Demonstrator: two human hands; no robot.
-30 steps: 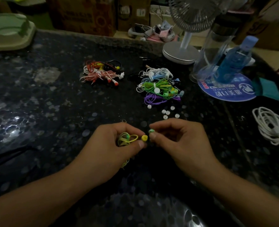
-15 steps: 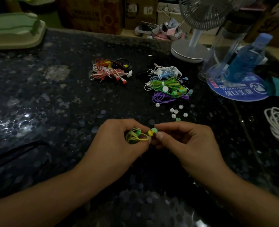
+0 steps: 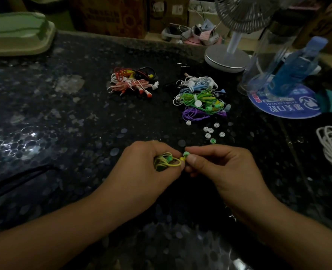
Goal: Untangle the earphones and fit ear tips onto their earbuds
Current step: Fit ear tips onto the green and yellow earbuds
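Head view: I judge the step as fitting a tip. My left hand (image 3: 151,172) is curled around a bundled yellow earphone (image 3: 166,162), pinching its earbud (image 3: 182,159) at the fingertips. My right hand (image 3: 219,168) pinches a small green tip (image 3: 186,154), touching the earbud, just above the dark counter (image 3: 64,123). Next I would need to press the tip squarely on. The cord looks thin, loosely coiled. Spare tips (image 3: 209,131) lie just beyond my hands.
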